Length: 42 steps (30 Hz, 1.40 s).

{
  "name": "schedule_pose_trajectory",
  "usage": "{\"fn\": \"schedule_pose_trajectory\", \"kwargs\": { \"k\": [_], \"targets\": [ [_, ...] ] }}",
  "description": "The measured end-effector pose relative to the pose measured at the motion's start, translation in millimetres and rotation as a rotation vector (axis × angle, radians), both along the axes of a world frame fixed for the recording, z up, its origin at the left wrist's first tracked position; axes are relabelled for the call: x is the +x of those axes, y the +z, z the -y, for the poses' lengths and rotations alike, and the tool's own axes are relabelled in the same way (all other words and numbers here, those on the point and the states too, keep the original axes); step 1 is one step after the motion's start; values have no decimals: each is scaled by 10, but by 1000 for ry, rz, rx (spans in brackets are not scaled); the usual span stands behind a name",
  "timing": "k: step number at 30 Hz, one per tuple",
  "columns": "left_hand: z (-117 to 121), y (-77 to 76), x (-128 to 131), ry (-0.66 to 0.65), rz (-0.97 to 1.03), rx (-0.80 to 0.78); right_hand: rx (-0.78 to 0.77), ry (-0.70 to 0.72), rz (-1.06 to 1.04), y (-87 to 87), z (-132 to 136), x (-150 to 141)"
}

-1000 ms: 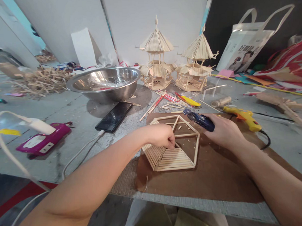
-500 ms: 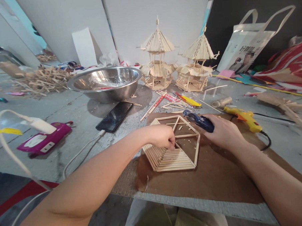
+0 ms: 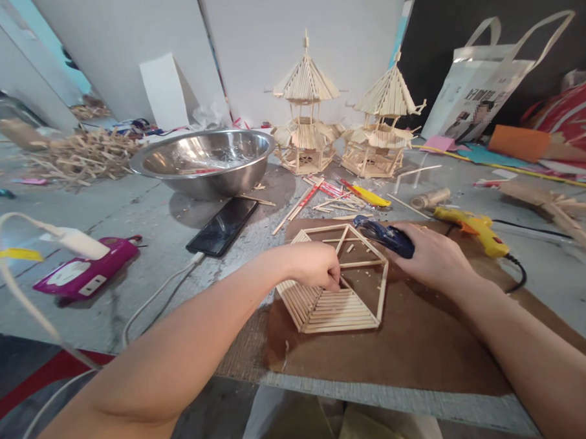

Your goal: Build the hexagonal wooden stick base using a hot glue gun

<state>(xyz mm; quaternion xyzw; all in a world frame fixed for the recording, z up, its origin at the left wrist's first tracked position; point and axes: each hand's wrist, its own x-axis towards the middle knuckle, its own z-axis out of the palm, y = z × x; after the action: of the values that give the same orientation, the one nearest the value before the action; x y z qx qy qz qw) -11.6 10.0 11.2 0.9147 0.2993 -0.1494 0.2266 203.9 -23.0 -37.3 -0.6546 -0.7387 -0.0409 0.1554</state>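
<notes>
A hexagonal frame of thin wooden sticks (image 3: 336,302) lies flat on a brown board (image 3: 410,344). Its near-left sections are filled with sticks; the far ones are bare. My left hand (image 3: 314,265) is closed, its fingertips pinched down on the sticks near the frame's middle. My right hand (image 3: 433,258) rests at the frame's right corner, wrapped round a dark blue tool (image 3: 383,233) whose tip points left over the frame.
A yellow glue gun (image 3: 471,228) with a black cord lies right of my right hand. Behind stand two stick pagodas (image 3: 307,109) (image 3: 383,122), a steel bowl (image 3: 205,160), a black phone (image 3: 223,226) and loose sticks (image 3: 324,199). A magenta device (image 3: 84,274) sits left.
Both hands stay nearly still on the frame; the blue tool's tip has crept slightly left. An orange piece has come into view at the far right.
</notes>
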Motion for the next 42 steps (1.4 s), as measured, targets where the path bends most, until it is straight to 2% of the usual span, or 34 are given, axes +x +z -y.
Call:
{"fn": "schedule_pose_trajectory", "kwargs": {
  "k": [10,16,22,27,35,42],
  "targets": [
    [-1,6,-4,-14,0,5,-21,-1,-5,21,14,-18],
    [-27,-14,-18,-22,11,-24,-23,-109,-3,61,-7,-30],
    [-19,-12,-27,-11,31,-16,-49,-172,27,224,-83,-22],
    [-15,-1,-28,-14,39,-6,-100,-196,89,344,-334,6],
    [-25,4,-38,-3,53,-36,-138,-278,104,177,-897,-139],
    [-33,-43,-35,20,65,-15,-171,-310,42,7,-1115,-183]
  ]
}}
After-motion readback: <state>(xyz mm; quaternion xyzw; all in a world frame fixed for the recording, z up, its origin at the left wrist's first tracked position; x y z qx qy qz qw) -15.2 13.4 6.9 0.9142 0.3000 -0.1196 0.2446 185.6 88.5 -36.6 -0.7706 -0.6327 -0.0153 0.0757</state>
